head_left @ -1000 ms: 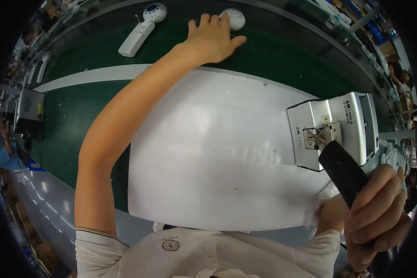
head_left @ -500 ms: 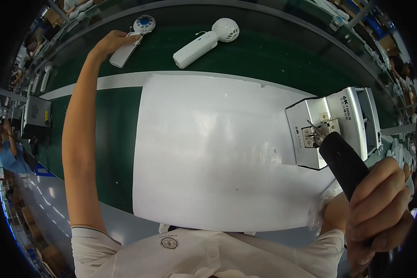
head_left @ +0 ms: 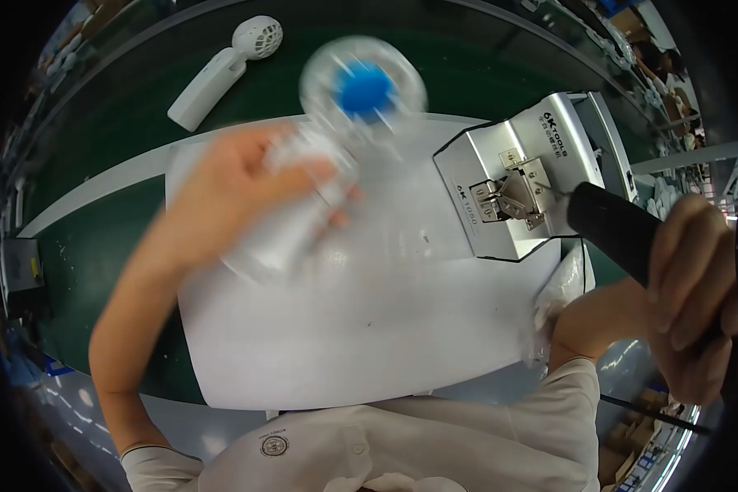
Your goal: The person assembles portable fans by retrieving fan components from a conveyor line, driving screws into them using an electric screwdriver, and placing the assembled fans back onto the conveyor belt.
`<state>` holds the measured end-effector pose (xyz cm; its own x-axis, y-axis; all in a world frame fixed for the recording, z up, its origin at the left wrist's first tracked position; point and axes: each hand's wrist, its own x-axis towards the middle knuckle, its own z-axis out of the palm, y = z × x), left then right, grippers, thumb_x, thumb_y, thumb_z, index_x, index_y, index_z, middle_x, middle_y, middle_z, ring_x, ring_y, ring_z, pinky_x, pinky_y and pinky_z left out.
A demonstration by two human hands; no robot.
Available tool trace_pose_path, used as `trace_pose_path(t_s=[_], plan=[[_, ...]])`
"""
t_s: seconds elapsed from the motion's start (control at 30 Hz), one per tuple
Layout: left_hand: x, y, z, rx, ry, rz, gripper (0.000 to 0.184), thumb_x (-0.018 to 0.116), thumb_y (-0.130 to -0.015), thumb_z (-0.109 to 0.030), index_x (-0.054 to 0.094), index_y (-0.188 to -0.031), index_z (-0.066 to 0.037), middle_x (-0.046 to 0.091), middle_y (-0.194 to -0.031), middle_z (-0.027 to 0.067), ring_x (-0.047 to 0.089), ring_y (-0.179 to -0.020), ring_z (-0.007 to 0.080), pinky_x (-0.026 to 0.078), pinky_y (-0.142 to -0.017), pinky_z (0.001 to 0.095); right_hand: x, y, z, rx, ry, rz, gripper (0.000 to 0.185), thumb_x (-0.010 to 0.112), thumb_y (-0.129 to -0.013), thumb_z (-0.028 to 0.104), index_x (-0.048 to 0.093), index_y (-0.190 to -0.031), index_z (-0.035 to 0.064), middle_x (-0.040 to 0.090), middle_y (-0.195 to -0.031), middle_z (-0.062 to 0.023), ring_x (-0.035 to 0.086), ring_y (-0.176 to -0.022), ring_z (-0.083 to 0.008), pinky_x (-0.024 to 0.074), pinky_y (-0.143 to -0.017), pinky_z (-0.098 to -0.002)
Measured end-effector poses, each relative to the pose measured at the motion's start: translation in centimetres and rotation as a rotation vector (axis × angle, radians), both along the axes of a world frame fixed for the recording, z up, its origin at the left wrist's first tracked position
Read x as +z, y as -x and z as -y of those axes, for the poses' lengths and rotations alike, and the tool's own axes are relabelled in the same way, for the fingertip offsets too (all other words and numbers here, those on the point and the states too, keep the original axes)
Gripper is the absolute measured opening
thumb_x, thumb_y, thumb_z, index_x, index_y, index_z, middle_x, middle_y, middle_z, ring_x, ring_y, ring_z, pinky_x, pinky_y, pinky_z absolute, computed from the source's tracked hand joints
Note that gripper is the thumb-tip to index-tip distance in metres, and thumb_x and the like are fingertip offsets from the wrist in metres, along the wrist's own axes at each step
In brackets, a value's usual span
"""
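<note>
My left hand (head_left: 242, 184) is closed round the body of a white handheld fan (head_left: 365, 86), holding it above the white sheet. Motion blurs both, but a round head with a blue centre shows at the fan's upper end. My right hand (head_left: 693, 287) wraps the black handle of an electric screwdriver (head_left: 615, 234). Its thin bit points left at the metal mechanism on the front of a silver screw feeder (head_left: 570, 156); I cannot tell whether it touches.
A second white handheld fan (head_left: 213, 82) lies on the green work surface at the far left. Under my hands is a large white sheet (head_left: 361, 328). A clear plastic bag (head_left: 562, 287) rests by my right forearm. Further left stands a dark metal box (head_left: 23, 266).
My left hand has brought the blue-centred fan from the far green strip back over the white sheet. The view has shifted right. The screwdriver stays in my right hand, its bit further from the feeder's mechanism.
</note>
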<state>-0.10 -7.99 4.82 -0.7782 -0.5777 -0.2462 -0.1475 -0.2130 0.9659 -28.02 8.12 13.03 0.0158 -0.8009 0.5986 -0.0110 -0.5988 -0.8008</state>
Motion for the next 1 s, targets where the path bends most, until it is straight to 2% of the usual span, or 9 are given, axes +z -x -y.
trace_pose_path(t_s=[0.1, 0.2, 0.33, 0.47, 0.63, 0.7, 0.87, 1.0], plan=[[-2.9, 2.1, -4.8, -0.210, -0.111, -0.051, 0.027, 0.068, -0.094, -0.010, 0.066, -0.118, 0.002, 0.073, -0.098, 0.0102, 0.068, -0.074, 0.0102, 0.051, -0.063, 0.0174, -0.4, -0.2, 0.5, 0.009, -0.023, 0.004, 0.018, 0.069, -0.083, 0.012, 0.059, -0.098, 0.0127, 0.062, -0.064, 0.0045, 0.059, -0.054, -0.0061, 0.0487, -0.054, -0.0185], [-3.8, 3.1, -5.7, -0.214, -0.210, -0.025, 0.026, 0.066, -0.095, -0.008, 0.065, -0.119, 0.002, 0.072, -0.100, 0.0104, 0.068, -0.079, 0.0112, 0.051, -0.069, 0.0188, -0.6, 0.1, 1.2, 0.010, -0.059, 0.007, 0.018, 0.068, -0.083, 0.012, 0.059, -0.098, 0.0127, 0.062, -0.064, 0.0049, 0.058, -0.054, -0.0057, 0.0483, -0.054, -0.0181], [-5.6, 3.1, -5.0, -0.138, -0.116, -0.180, 0.029, 0.063, -0.097, -0.004, 0.060, -0.125, 0.000, 0.073, -0.106, 0.0110, 0.071, -0.084, 0.0156, 0.058, -0.071, 0.0221, -0.2, 0.6, 2.4, 0.038, -0.125, -0.001, 0.017, 0.067, -0.083, 0.012, 0.059, -0.098, 0.0126, 0.062, -0.064, 0.0053, 0.058, -0.054, -0.0051, 0.0479, -0.054, -0.0176], [-6.0, 3.5, -4.7, -0.119, -0.110, -0.176, 0.028, 0.061, -0.098, -0.004, 0.059, -0.125, 0.000, 0.072, -0.106, 0.0111, 0.071, -0.083, 0.0150, 0.058, -0.073, 0.0220, -0.3, -0.7, 2.7, 0.212, -0.054, -0.007, 0.017, 0.066, -0.084, 0.012, 0.059, -0.099, 0.0125, 0.061, -0.064, 0.0057, 0.058, -0.054, -0.0046, 0.0475, -0.054, -0.0171], [-6.2, 3.0, -5.4, -0.059, -0.113, -0.185, 0.026, 0.062, -0.096, -0.005, 0.062, -0.121, 0.000, 0.071, -0.104, 0.0100, 0.065, -0.083, 0.0128, 0.053, -0.073, 0.0213, -1.8, -3.4, 2.2, 0.352, 0.092, -0.041, 0.023, 0.082, -0.077, 0.011, 0.066, -0.093, 0.0144, 0.068, -0.065, 0.0019, 0.063, -0.054, -0.0064, 0.0550, -0.053, -0.0175], [-6.1, 3.0, -5.6, -0.035, -0.116, -0.184, 0.026, 0.063, -0.095, -0.006, 0.063, -0.120, 0.000, 0.071, -0.104, 0.0096, 0.064, -0.083, 0.0121, 0.051, -0.073, 0.0211, -2.5, -4.1, 2.3, 0.389, 0.121, -0.040, 0.025, 0.085, -0.075, 0.010, 0.067, -0.091, 0.0148, 0.069, -0.066, 0.0013, 0.064, -0.054, -0.0067, 0.0562, -0.053, -0.0176], [-5.9, 3.0, -5.7, -0.031, -0.040, -0.158, 0.024, 0.062, -0.095, -0.006, 0.064, -0.118, 0.001, 0.071, -0.101, 0.0097, 0.063, -0.081, 0.0123, 0.051, -0.071, 0.0215, -3.4, -4.8, 2.6, 0.324, 0.172, 0.018, 0.028, 0.087, -0.075, 0.012, 0.065, -0.092, 0.0153, 0.069, -0.066, 0.0003, 0.064, -0.053, -0.0079, 0.0543, -0.051, -0.0182], [-5.8, 3.1, -5.7, -0.031, -0.048, -0.142, 0.023, 0.062, -0.095, -0.006, 0.065, -0.117, 0.001, 0.071, -0.097, 0.0088, 0.062, -0.078, 0.0116, 0.049, -0.068, 0.0214, -3.5, -4.9, 3.1, 0.419, 0.178, -0.048, 0.028, 0.086, -0.076, 0.013, 0.064, -0.093, 0.0138, 0.068, -0.065, -0.0002, 0.064, -0.054, -0.0096, 0.0545, -0.051, -0.0195]])
